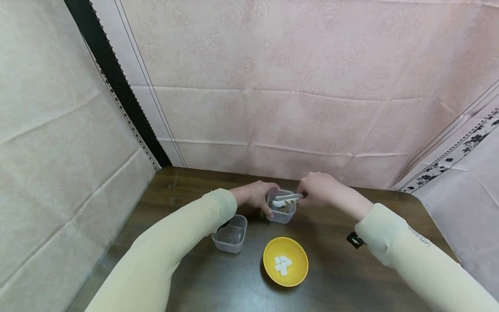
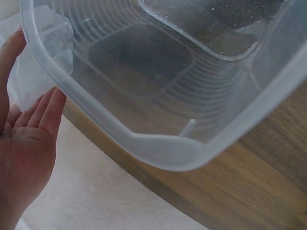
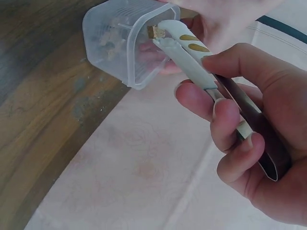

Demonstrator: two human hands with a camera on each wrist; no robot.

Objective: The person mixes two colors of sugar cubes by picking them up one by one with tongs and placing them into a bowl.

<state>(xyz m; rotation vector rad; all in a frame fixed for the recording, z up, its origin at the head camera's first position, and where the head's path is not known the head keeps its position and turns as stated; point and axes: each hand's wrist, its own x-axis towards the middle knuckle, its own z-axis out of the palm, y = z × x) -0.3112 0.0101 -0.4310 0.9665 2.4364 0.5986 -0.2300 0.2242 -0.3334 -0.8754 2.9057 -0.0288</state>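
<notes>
My left hand (image 1: 258,195) grips a small clear plastic container (image 1: 281,218) by its side, thumb and fingers on either side of it. My right hand (image 1: 320,189) holds metal tongs (image 3: 184,60) with white tips marked in gold. In the right wrist view the tong tips are at the container's mouth, with a small brown cube (image 3: 154,32) between them. More brown pieces (image 3: 112,43) show blurred through the container wall. A second clear container (image 1: 230,247) stands under my left forearm; it fills much of the left wrist view, and no pieces show in it.
A yellow bowl (image 1: 300,275) with several white cubes (image 1: 282,265) stands on the dark wooden table (image 1: 335,277), in front of the held container. Pale patterned cloth (image 1: 296,121) hangs at the table's back edge and along both sides.
</notes>
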